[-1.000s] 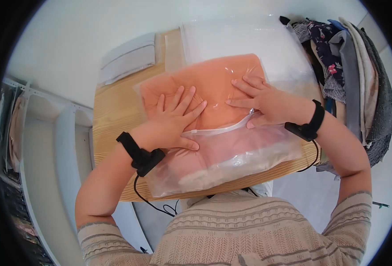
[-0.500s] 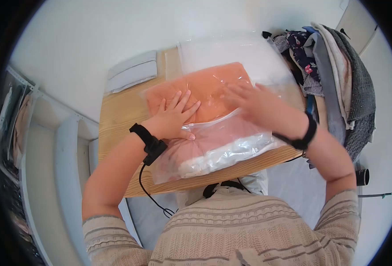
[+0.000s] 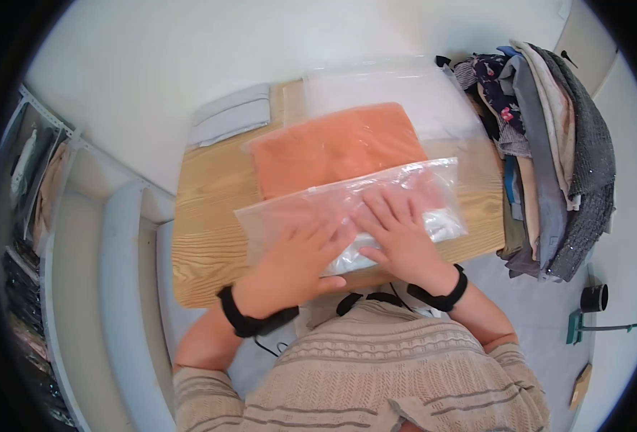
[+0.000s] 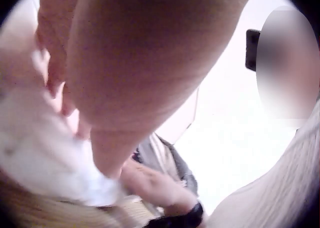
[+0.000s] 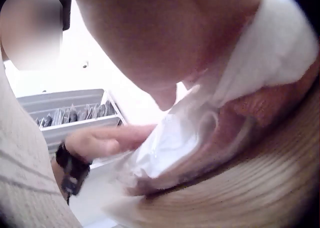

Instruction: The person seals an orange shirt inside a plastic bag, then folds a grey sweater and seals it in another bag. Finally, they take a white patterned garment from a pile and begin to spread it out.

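A folded orange cloth [image 3: 340, 147] in clear plastic lies on the wooden table. Over its near edge lies a clear zip bag [image 3: 437, 225], with pink and white showing through it and its zip edge facing the orange cloth. My left hand [image 3: 286, 259] rests flat on the left part of this bag, fingers stretched away from me. Beside it, my right hand [image 3: 405, 248] presses on the bag's middle with fingers spread. In the right wrist view, the bag [image 5: 175, 143] bulges beneath that hand near the table edge.
A grey folded item [image 3: 232, 115] in plastic sits at the back left. Flat clear plastic bags [image 3: 383, 86] lie behind the orange cloth. Several garments [image 3: 549, 144] hang in a heap at the right edge. Shelves [image 3: 81, 252] stand at left.
Both hands have come off the orange cloth and moved toward the body, onto the near zip bag. The right hand also moved left, closer to the left hand. The bag's zip edge now lies straighter.
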Demonstrator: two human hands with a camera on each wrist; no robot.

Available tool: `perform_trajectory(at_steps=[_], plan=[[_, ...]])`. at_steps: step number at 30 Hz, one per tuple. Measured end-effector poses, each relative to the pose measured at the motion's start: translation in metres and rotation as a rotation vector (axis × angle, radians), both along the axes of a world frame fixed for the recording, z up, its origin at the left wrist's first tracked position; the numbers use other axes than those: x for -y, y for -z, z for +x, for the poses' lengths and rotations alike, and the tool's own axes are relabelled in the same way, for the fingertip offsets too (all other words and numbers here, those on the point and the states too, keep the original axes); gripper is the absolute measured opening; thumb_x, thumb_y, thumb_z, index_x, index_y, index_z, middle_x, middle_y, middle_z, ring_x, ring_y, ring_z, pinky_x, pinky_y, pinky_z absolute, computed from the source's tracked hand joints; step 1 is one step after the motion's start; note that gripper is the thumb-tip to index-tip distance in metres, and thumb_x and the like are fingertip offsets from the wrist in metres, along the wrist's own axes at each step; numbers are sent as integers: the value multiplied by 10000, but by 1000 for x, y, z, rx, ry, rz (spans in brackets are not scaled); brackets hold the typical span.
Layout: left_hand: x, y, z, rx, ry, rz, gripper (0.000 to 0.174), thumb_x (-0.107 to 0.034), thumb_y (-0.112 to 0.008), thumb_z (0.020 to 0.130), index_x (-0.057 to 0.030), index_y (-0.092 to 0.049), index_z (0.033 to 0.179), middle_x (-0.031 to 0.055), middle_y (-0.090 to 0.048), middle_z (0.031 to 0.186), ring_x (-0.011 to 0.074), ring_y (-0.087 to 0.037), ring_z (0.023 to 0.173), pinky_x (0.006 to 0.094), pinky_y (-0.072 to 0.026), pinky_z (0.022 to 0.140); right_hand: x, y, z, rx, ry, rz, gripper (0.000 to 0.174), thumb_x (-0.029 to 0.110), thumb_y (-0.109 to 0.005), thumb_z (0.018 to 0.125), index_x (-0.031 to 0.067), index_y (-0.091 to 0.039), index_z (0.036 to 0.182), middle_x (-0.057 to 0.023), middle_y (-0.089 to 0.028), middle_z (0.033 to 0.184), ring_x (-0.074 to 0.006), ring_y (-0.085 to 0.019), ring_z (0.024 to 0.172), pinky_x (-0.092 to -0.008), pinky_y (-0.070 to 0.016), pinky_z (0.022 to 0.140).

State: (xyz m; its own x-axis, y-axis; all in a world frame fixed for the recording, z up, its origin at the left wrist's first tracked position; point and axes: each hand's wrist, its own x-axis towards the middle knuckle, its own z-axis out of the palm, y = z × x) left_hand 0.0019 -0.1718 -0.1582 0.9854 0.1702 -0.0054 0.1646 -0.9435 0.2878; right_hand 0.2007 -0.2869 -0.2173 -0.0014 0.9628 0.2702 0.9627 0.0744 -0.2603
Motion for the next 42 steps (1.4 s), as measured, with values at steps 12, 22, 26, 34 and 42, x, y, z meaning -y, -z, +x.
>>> perform_trajectory(at_steps=[12, 22, 26, 34, 42], plan=[[-23, 60, -11, 43, -284, -22, 558, -367, -592, 845, -192, -449, 1355, 122, -288, 1475, 377, -213, 1367, 630, -141, 1052, -6, 1, 44, 73, 206, -136, 544, 454, -597, 821, 262, -490, 1319, -113, -337, 1438, -390, -247, 1334, -601, -223, 1012], [-23, 51, -10, 13, -268, -9, 560, -360, -588, 850, -196, -435, 1364, 125, -278, 1478, 382, -203, 1370, 625, -150, 1053, -1, -5, 39, 86, 237, -89, 531, 413, -614, 816, 241, -502, 1306, -121, -357, 1424, -384, -273, 1324, -608, -222, 1016], [-27, 49, -11, 17, -245, 2, 527, -326, -580, 863, -176, -445, 1351, 129, -306, 1463, 388, -255, 1346, 614, -189, 1041, -9, 3, 10, 70, 315, -49, 534, 376, -616, 821, 218, -492, 1316, -140, -355, 1423, -379, -272, 1328, -624, -215, 1018], [-70, 24, 13, 314, -291, -220, 277, -166, -577, 860, -35, -616, 1101, 141, -563, 1171, 310, -488, 1140, 339, -389, 965, -28, 9, -16, 48, 94, 66, 565, 398, -612, 820, 234, -461, 1340, -135, -313, 1452, -405, -261, 1323, -630, -223, 1008], [-91, 28, 45, 288, -325, -50, 105, -111, -611, 800, -12, -645, 809, 133, -606, 817, 311, -558, 820, 388, -440, 757, -29, 10, -12, 37, 98, 130, 536, 435, -624, 800, 238, -518, 1287, -108, -366, 1422, -386, -296, 1297, -602, -264, 980]])
